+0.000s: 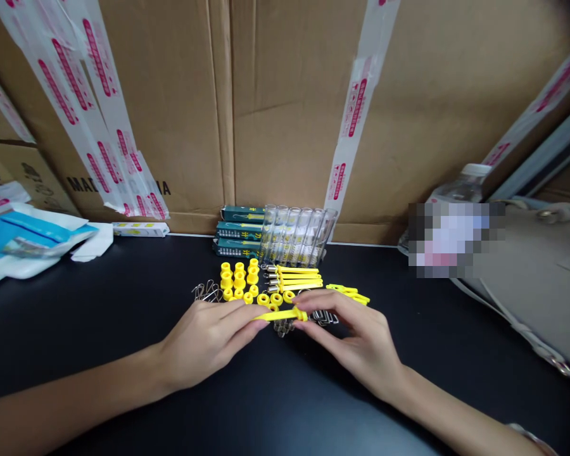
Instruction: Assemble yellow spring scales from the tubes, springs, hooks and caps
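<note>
Between my two hands is a slim yellow plastic rod (281, 315) with a wider collar at its right end. My left hand (213, 339) pinches its left end between thumb and fingers. My right hand (361, 339) grips the collar end with thumb and index finger. Just behind are yellow flanged caps (239, 278), yellow rings (263, 299) and yellow rods with metal ends (297, 278). Loose yellow strips (349, 292) lie behind my right hand. Small springs (282, 328), bent wire hooks (208, 291) and wire pieces (327, 317) are partly hidden by the hands.
Several clear tubes (300, 234) lean against printed green boxes (237, 231) at the back of the black table (275, 405). Behind stands a taped cardboard box (289, 126). To the right are a plastic bottle (472, 180) and a beige bag (541, 272); plastic packaging (33, 231) lies left.
</note>
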A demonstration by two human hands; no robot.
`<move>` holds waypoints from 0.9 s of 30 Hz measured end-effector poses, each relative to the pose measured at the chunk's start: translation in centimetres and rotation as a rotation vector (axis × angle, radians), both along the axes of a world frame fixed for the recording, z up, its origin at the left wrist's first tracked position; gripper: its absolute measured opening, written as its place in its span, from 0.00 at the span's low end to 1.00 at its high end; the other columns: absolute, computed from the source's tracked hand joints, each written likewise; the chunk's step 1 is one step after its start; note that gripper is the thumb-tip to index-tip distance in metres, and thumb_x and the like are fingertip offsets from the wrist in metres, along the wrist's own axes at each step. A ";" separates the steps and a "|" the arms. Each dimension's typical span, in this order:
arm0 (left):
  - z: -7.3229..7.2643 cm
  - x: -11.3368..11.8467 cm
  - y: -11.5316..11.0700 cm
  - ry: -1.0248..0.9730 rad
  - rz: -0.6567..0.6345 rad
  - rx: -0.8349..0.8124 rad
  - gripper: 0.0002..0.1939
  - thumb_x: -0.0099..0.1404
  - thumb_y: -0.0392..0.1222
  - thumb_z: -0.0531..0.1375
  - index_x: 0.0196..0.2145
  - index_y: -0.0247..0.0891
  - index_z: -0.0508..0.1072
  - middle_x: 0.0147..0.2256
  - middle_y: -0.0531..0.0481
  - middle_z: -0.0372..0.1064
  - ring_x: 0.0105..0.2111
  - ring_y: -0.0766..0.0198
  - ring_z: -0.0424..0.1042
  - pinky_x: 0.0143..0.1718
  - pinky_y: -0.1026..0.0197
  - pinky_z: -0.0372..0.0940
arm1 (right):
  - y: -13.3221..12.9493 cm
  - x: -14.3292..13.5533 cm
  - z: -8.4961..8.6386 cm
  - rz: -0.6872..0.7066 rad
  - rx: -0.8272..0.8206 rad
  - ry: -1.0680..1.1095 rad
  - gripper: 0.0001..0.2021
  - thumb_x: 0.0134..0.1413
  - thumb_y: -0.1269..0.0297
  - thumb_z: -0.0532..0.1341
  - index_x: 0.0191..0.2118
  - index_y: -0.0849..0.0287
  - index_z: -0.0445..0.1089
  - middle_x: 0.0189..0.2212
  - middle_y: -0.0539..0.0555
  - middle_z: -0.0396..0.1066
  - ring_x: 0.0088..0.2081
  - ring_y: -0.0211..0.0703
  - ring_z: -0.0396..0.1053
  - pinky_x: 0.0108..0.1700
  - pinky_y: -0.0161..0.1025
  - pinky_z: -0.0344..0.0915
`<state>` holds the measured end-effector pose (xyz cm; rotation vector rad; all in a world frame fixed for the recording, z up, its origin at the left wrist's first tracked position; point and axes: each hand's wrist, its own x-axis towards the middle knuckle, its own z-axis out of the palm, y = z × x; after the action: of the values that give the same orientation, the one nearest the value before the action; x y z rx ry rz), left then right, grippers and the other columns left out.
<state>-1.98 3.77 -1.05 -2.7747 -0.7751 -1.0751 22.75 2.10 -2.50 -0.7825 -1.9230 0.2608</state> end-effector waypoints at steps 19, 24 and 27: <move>-0.3 -0.2 0.1 0.045 -0.060 -0.019 0.11 0.76 0.38 0.53 0.42 0.35 0.75 0.34 0.51 0.79 0.30 0.65 0.79 0.32 0.65 0.71 | -0.4 -0.3 0.1 0.031 -0.003 -0.072 0.11 0.59 0.67 0.68 0.46 0.61 0.73 0.37 0.55 0.78 0.33 0.40 0.75 0.38 0.37 0.74; -0.3 -0.2 0.1 0.053 -0.065 -0.027 0.13 0.77 0.39 0.51 0.39 0.35 0.74 0.33 0.51 0.79 0.28 0.65 0.78 0.31 0.65 0.70 | -0.5 -0.3 0.2 0.035 0.025 -0.067 0.11 0.58 0.71 0.68 0.46 0.61 0.73 0.39 0.56 0.78 0.36 0.42 0.75 0.42 0.38 0.74; -0.1 -0.1 0.1 0.074 -0.061 -0.029 0.17 0.77 0.40 0.48 0.36 0.35 0.74 0.28 0.53 0.77 0.25 0.67 0.76 0.27 0.65 0.68 | -0.6 -0.4 0.2 0.047 0.043 -0.070 0.12 0.57 0.73 0.68 0.47 0.61 0.73 0.40 0.56 0.78 0.41 0.43 0.76 0.47 0.39 0.74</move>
<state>-2.09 3.87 -1.18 -2.8619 -0.7077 -0.9723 22.36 1.45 -2.32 -0.7275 -2.0084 0.2224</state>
